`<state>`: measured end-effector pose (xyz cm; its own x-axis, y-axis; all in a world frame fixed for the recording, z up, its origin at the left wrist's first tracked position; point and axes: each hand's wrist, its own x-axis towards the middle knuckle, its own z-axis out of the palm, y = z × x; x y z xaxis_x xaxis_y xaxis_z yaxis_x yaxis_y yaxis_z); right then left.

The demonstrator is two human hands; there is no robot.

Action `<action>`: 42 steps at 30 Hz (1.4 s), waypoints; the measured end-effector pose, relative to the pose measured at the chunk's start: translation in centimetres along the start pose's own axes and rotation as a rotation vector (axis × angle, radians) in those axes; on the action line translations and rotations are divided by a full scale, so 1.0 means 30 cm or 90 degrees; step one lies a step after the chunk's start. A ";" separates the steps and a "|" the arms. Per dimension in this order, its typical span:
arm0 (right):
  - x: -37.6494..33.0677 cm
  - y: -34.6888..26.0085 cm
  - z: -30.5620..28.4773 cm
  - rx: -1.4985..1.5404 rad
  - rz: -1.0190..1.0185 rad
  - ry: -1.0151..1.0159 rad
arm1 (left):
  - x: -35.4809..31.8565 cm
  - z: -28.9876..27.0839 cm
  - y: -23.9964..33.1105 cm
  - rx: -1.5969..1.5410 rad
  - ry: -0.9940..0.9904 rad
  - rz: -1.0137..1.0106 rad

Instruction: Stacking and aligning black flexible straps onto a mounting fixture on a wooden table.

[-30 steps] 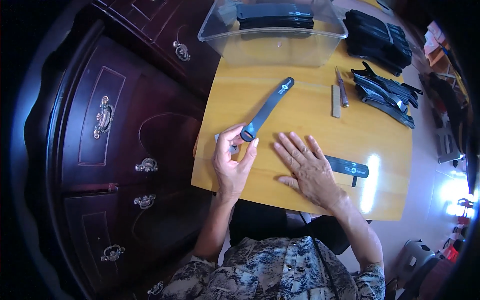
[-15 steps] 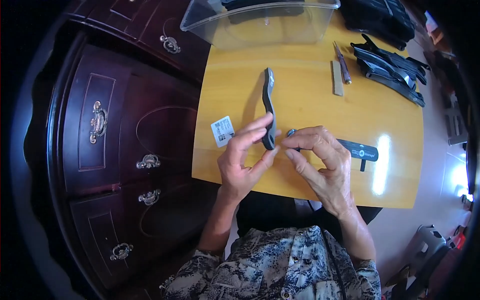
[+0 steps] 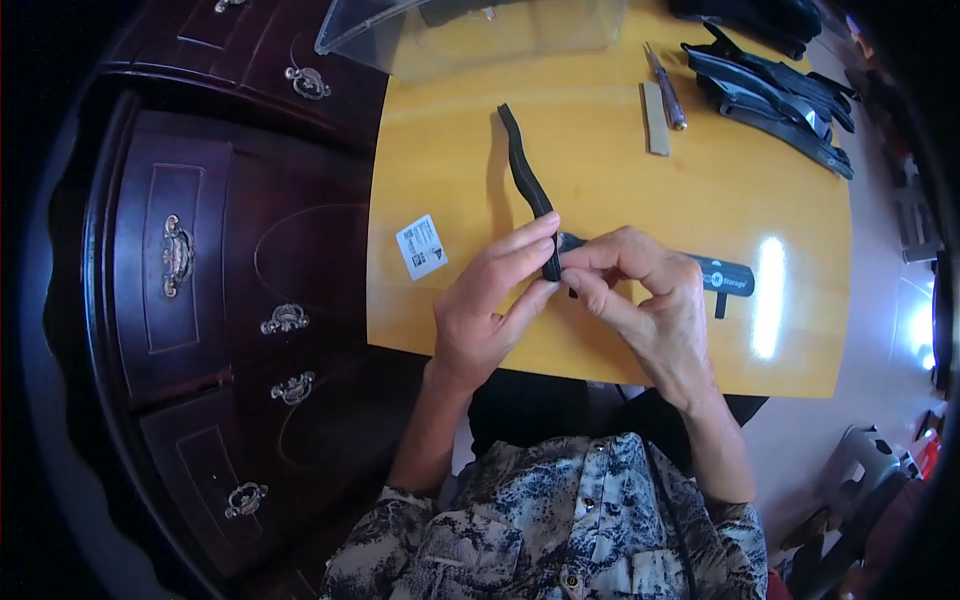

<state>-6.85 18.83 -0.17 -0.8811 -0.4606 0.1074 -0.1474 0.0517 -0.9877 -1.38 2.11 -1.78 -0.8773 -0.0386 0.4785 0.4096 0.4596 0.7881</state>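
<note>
A black strap point(image 3: 527, 180) stands up in a gentle curve from my left hand point(image 3: 490, 300), whose thumb and fingers pinch its lower end. Against that end, the thumb and forefinger of my right hand point(image 3: 640, 290) are pressed together; whatever lies between them is hidden. Beneath the right hand lies a second dark strap point(image 3: 727, 277) with pale printing and a short black tab. Its middle is covered by the hand. A white printed card point(image 3: 421, 247) rests on the table left of my left hand.
A clear plastic bin point(image 3: 480, 42) stands at the table's far edge. Toward the far right are a flat tan strip point(image 3: 655, 118), a slim screwdriver-like tool point(image 3: 667, 88) and a pile of black straps point(image 3: 770, 95). Dark wooden cabinets point(image 3: 180, 250) flank the yellow table point(image 3: 440, 150) on the left.
The strap in my left hand has turned, so its edge now faces up and its top leans further left. My right fingers have closed in against its lower end. The view has shifted slightly.
</note>
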 end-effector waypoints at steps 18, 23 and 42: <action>0.024 0.005 -0.033 0.030 0.049 -0.107 | 0.012 -0.017 0.023 0.059 -0.069 0.006; 0.045 0.005 -0.022 0.072 0.089 -0.137 | 0.014 -0.029 0.015 0.045 -0.052 0.013; 0.122 0.005 0.140 0.113 0.023 -0.123 | -0.066 -0.077 0.033 0.111 0.166 -0.126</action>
<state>-8.21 13.42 -0.39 -0.7801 -0.6223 0.0649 -0.0217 -0.0768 -0.9968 1.34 0.60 -1.07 -0.8332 -0.3560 0.4231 0.1695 0.5639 0.8083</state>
